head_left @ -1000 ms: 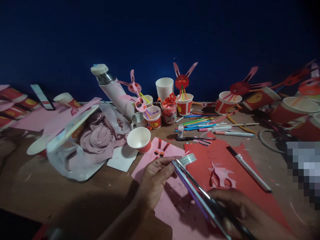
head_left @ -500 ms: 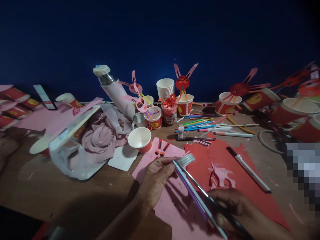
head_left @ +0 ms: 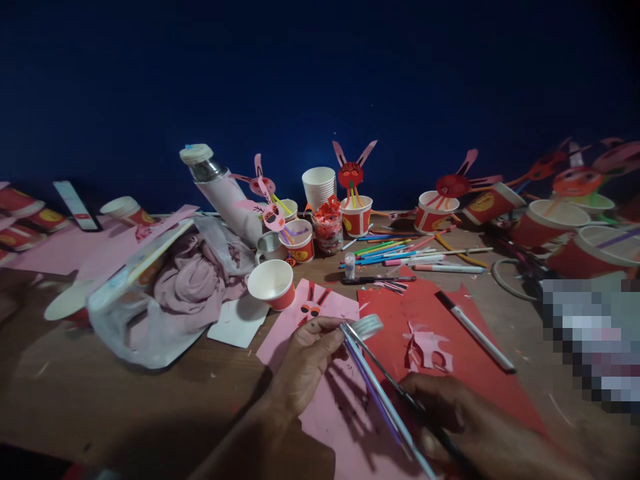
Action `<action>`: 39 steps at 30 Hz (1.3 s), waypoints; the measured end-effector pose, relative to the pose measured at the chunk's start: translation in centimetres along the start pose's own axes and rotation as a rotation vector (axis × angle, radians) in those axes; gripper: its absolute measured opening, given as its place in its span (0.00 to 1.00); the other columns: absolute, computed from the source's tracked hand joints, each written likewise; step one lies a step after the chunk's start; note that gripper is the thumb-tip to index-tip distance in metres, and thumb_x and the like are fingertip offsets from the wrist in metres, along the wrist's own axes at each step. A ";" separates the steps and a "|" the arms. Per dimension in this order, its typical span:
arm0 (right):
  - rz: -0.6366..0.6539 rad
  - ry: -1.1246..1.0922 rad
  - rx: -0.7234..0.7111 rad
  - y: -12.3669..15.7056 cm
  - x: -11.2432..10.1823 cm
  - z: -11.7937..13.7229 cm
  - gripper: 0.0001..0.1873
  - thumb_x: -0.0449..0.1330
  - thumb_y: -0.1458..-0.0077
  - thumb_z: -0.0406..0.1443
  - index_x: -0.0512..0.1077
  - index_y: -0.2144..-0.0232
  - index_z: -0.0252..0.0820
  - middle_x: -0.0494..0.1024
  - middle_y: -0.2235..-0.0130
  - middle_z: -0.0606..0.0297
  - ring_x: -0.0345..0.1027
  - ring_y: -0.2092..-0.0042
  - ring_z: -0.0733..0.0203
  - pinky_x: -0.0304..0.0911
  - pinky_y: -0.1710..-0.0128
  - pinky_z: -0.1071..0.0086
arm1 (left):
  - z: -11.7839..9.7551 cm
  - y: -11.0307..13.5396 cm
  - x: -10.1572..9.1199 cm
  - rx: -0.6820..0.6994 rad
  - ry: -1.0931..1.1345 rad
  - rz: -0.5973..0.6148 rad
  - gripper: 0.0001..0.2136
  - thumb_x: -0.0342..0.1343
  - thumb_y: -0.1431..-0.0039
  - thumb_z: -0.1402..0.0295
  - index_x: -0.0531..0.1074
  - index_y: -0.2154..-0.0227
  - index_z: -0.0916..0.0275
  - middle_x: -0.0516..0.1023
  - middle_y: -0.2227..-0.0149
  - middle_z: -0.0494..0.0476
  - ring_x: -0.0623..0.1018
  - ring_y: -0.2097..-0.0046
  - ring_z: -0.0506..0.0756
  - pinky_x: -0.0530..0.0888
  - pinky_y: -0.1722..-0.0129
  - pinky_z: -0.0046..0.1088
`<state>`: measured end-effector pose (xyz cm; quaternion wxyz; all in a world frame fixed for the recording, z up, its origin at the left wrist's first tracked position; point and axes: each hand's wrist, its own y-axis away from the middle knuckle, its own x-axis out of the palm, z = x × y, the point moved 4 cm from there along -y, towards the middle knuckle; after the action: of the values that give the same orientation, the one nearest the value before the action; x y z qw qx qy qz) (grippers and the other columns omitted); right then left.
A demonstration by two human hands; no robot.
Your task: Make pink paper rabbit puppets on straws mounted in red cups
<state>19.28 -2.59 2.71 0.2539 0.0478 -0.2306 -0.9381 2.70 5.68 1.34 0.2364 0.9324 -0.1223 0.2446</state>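
Note:
My left hand (head_left: 305, 360) pinches the upper ends of a bundle of thin straws (head_left: 380, 393), purple, pale and dark, above a pink paper sheet (head_left: 330, 400). My right hand (head_left: 450, 420) grips the lower part of the same bundle near the bottom edge. A small roll of clear tape (head_left: 367, 327) lies just beyond the straw tips. A red paper sheet (head_left: 440, 347) with a cut-out shape lies to the right. A pink rabbit face cut-out (head_left: 311, 307) rests on the pink sheet.
A red paper cup (head_left: 273, 283) stands near the pink sheet. A plastic bag with pink cloth (head_left: 170, 293) and a tilted flask (head_left: 220, 193) sit left. Coloured pens (head_left: 400, 250), a white marker (head_left: 475, 331) and several rabbit cups (head_left: 356, 213) crowd the back and right.
The view has shifted slightly, so everything sits a little lower and to the left. Both hands keep hold of the straw bundle; my right hand has slid a little along it.

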 end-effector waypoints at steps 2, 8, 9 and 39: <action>-0.010 -0.030 -0.037 0.0 0.0 -0.1 0.13 0.59 0.55 0.42 0.68 0.69 0.37 0.64 0.74 0.70 0.54 0.73 0.70 0.53 0.75 0.77 | 0.1 0.0 0.0 -0.009 0.012 0.001 0.06 0.63 0.58 0.72 0.74 0.74 0.65 0.77 0.72 0.54 0.71 0.72 0.48 0.66 0.70 0.25; -0.018 -0.109 -0.052 -0.3 0.4 -0.6 0.21 0.57 0.55 0.50 0.67 0.72 0.37 0.61 0.78 0.72 0.51 0.78 0.73 0.49 0.80 0.77 | 0.3 -0.2 -0.1 -0.035 0.053 0.007 0.07 0.64 0.60 0.73 0.73 0.75 0.65 0.77 0.72 0.54 0.71 0.73 0.48 0.66 0.69 0.26; -0.013 -0.105 -0.049 -0.2 0.4 -0.5 0.19 0.58 0.55 0.49 0.67 0.71 0.38 0.62 0.77 0.72 0.51 0.78 0.72 0.49 0.80 0.78 | 0.3 -0.2 0.0 -0.035 0.058 0.012 0.07 0.64 0.60 0.73 0.73 0.75 0.64 0.77 0.72 0.54 0.72 0.73 0.48 0.66 0.69 0.26; -0.614 0.676 -0.036 4.4 -4.9 0.6 0.24 0.53 0.52 0.38 0.61 0.50 0.45 0.74 0.58 0.57 0.69 0.61 0.55 0.64 0.64 0.65 | 0.1 -0.2 -0.2 -0.089 0.083 0.024 0.09 0.65 0.62 0.73 0.71 0.75 0.66 0.77 0.71 0.54 0.74 0.71 0.49 0.69 0.70 0.24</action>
<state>25.41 -3.26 5.15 0.0257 0.4131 -0.0936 -0.9055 2.60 5.78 1.06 0.2794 0.9084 -0.1344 0.2805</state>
